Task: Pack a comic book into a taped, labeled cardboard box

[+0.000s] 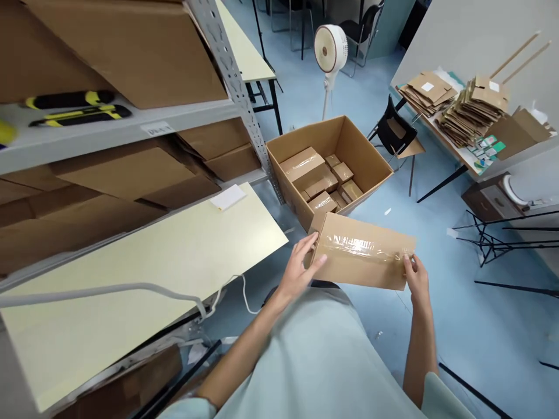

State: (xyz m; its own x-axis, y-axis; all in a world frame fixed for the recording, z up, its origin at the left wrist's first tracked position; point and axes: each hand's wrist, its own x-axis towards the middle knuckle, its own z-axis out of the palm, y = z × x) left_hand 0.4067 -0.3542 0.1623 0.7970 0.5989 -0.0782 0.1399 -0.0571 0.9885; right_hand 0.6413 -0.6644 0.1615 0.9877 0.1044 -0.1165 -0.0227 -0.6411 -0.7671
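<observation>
I hold a small flat cardboard box [362, 256], sealed with clear tape along its top, in front of me above the floor. My left hand [301, 269] grips its left end, fingers wrapped over the edge. My right hand [414, 279] grips its right end with thumb and fingers pinched on the corner. Just beyond it, a large open carton [367, 152] stands on the floor with several taped small boxes [321, 177] inside.
A pale yellow table [144, 267] lies to my left with a white cable [131, 288] across it. Metal shelving [109, 125] holds cardboard and yellow-black cutters [74, 107]. A fan [331, 52], a black chair [393, 135] and a desk with stacked flat cardboard [467, 110] stand farther off.
</observation>
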